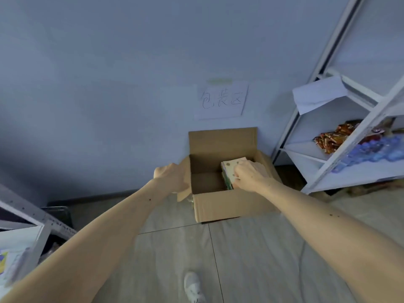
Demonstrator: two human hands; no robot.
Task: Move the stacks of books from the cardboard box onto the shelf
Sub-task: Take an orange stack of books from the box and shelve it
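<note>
Fingers [237,174] of the right hand [251,174] curl around a stack of books [229,169] and grip it. The stack sits inside the cardboard box [229,204], in its right half, near the right wall. The left hand [172,177] holds the left flap [183,193] of the box, pressing it outward; its fingers are hidden behind the flap, so I cannot tell how they bend. The box stands open on the floor [240,259], against the wall. A paper sign [222,101] hangs on the wall above the box. A white metal shelf [349,138] stands to the right of the box, with snack packets [334,137] on it. A white shoe [193,287] shows at the bottom.
</note>
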